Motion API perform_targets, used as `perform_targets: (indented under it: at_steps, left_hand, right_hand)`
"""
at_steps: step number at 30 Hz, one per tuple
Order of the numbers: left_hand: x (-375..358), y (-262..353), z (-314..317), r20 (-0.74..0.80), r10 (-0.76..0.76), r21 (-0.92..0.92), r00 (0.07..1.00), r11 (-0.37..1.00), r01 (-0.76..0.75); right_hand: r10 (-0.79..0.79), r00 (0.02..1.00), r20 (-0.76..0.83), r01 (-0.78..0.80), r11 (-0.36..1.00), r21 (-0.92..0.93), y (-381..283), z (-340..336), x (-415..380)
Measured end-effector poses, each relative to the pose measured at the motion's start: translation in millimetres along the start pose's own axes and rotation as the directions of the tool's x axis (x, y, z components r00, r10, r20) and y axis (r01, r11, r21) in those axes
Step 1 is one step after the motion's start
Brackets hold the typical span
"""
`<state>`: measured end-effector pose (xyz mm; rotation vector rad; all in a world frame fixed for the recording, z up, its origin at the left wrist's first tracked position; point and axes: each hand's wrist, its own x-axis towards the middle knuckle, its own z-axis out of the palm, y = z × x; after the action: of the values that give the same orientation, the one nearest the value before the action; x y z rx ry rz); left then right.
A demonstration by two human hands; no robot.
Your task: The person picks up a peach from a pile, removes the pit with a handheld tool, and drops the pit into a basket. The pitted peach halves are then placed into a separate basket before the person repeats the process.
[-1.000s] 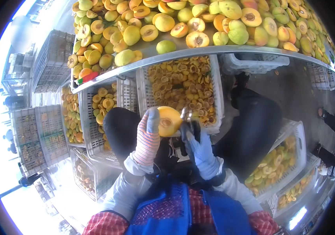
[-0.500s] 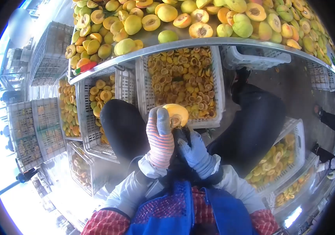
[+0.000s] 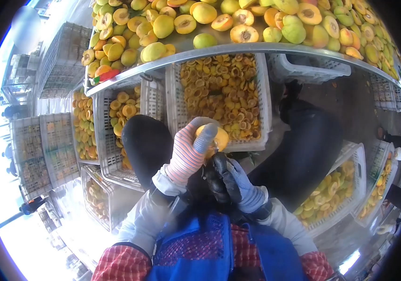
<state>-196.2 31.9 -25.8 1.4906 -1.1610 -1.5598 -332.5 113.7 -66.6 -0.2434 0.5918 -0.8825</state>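
A yellow peach half (image 3: 220, 138) is gripped in my left hand (image 3: 188, 152), which wears a striped knit glove with grey fingertips. The thumb and fingers are closed round it, with its cut side partly covered. Just below and right, my right hand (image 3: 231, 180) wears a blue glove with black-coated fingers. Those fingers are curled up close against the underside of the peach half, and what they hold is hidden. Beneath both hands lies the front edge of a white crate (image 3: 172, 100) filled with small hollow brown-yellow pieces (image 3: 219, 93).
A metal-edged table (image 3: 186, 55) heaped with whole and halved peaches (image 3: 245, 33) spans the front. Crates of peach halves stand at left (image 3: 101, 136) and right (image 3: 360, 173). Stacked crates (image 3: 62, 61) rise at far left. My knees flank the middle crate. Other people are at far right.
My left hand has tilted and its thumb now lies across the peach half. My right hand has risen, its black fingers curling against the fruit. The view has shifted slightly.
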Motion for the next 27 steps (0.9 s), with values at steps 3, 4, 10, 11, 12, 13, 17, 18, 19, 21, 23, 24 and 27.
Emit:
perform_targets:
  at_steps: [3, 4, 10, 11, 12, 13, 17, 18, 19, 21, 23, 24, 27]
  left_hand:
    - [-5, -1, 8, -0.086, 0.059, -0.037, 0.995, 0.997, -0.062]
    - [-6, -4, 10, -0.103, 0.065, -0.054, 0.993, 0.996, -0.071]
    - [-8, -7, 12, -0.131, -0.03, -0.07, 0.991, 0.997, 0.021]
    - [-5, -6, 11, -0.099, -0.068, -0.088, 0.993, 0.994, 0.059]
    - [-2, -5, 8, -0.07, -0.115, -0.1, 0.991, 0.989, 0.108]
    - [-3, -6, 9, -0.102, -0.099, -0.083, 0.99, 0.992, 0.09]
    - [-7, -12, 17, -0.223, -0.023, -0.064, 0.975, 0.998, 0.009]
    - [-9, -13, 20, -0.236, -0.029, -0.069, 0.971, 0.998, 0.012]
    - [-9, -14, 21, -0.253, -0.03, -0.074, 0.967, 0.997, 0.011]
    - [-8, -15, 24, -0.27, -0.049, -0.101, 0.962, 0.995, 0.022]
    - [-6, -15, 23, -0.245, -0.088, -0.154, 0.965, 0.987, 0.051]
    - [-3, -15, 22, -0.211, -0.117, -0.195, 0.97, 0.978, 0.076]
    - [-3, -17, 19, -0.193, -0.113, -0.145, 0.975, 0.986, 0.085]
  right_hand:
    - [0.095, 0.993, 0.069, -0.099, 0.994, 0.049, -1, -4, -2]
    - [0.134, 0.985, 0.107, -0.143, 0.986, 0.085, -1, -7, -1]
    - [0.029, 0.998, -0.059, -0.039, 0.983, -0.177, -5, -2, 0]
    - [-0.17, 0.984, -0.047, 0.149, 0.945, -0.292, 12, -10, 6]
    - [-0.219, 0.975, -0.047, 0.193, 0.928, -0.32, 17, -12, 6]
    - [-0.268, 0.962, -0.046, 0.236, 0.907, -0.348, 21, -15, 6]
    - [0.063, 0.996, -0.059, -0.07, 0.989, -0.13, 6, -13, 0]
    - [0.115, 0.993, -0.021, -0.116, 0.99, -0.074, 0, -14, -2]
    - [0.167, 0.986, 0.017, -0.166, 0.986, -0.022, -5, -14, -4]
    - [0.17, 0.984, 0.044, -0.171, 0.985, 0.022, -4, -14, -2]
    - [0.036, 0.994, -0.105, -0.048, 0.993, -0.108, 13, -13, 4]
    - [-0.083, 0.989, -0.122, 0.056, 0.975, -0.214, 18, -15, 4]
    - [-0.255, 0.966, -0.038, 0.226, 0.908, -0.353, 18, -15, 6]
